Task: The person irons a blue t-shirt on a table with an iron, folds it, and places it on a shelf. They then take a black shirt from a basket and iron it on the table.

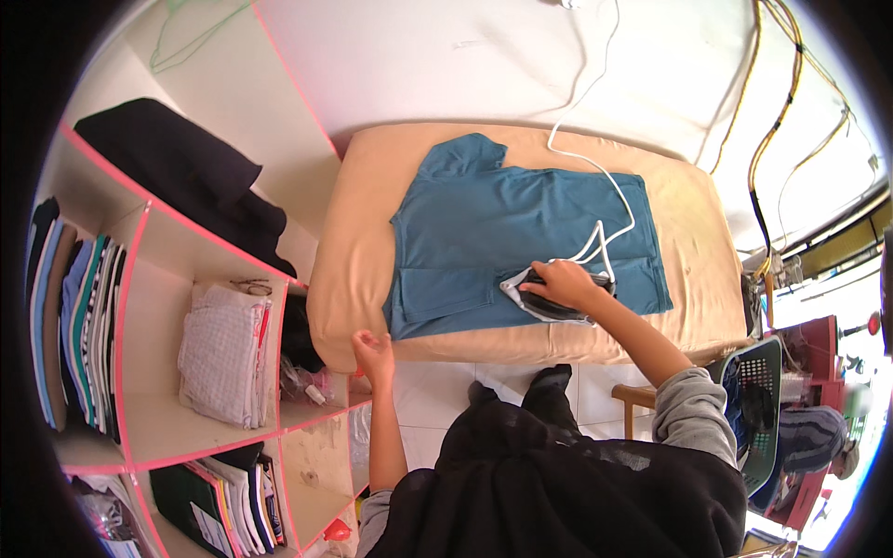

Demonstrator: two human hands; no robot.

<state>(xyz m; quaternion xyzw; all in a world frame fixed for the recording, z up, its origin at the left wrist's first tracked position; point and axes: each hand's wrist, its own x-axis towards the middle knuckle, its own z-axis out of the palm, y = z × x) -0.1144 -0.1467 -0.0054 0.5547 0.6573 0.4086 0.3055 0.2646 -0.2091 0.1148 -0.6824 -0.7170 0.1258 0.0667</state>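
A teal short-sleeved shirt (pixel 481 216) lies spread sideways on a table padded with tan cloth (pixel 698 279). Its near sleeve is folded inward over the body. My right hand (pixel 565 282) grips the handle of a clothes iron (pixel 551 307), which rests on the near half of the shirt, just right of the folded sleeve. The iron's tip points left. My left hand (pixel 374 352) hovers by the table's near left edge, close to the shirt's shoulder corner, with fingers loosely curled and nothing visible in them.
The iron's white cord (pixel 593 164) crosses the shirt and climbs the wall. Shelves with pink edging (pixel 202 457) hold folded clothes on the left. A black cloth (pixel 181 174) lies on top. A green plastic basket (pixel 767 411) and a wooden stool (pixel 631 394) stand right.
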